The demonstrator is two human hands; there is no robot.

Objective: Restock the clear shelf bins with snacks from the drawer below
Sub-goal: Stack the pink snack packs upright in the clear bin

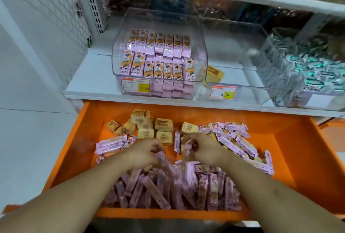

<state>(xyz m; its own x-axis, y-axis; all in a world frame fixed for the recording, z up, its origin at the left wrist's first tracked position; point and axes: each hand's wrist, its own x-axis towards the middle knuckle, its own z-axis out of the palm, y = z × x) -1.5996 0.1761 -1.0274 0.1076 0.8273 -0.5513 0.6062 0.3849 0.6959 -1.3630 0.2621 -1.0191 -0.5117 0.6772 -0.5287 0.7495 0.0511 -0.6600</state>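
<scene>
In the pulled-out orange drawer [291,139], my left hand [143,153] and right hand [202,148] each grasp slim pink foil-wrapped snack bars [168,188]: light, crinkly, probably slippery, best gathered mid-length in bundles.

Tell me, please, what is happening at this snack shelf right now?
A person is reaching with both hands into the open orange drawer below the white shelf. The left hand and right hand are both gathering pink-wrapped snack bars from the pile, fingers curled round them. Pale yellow square packets lie further back in the drawer. Above, the clear plastic bin with the 15.80 tag is already partly filled with the same pink bars, while the neighbouring clear bin tagged 8.00 looks nearly empty.
</scene>
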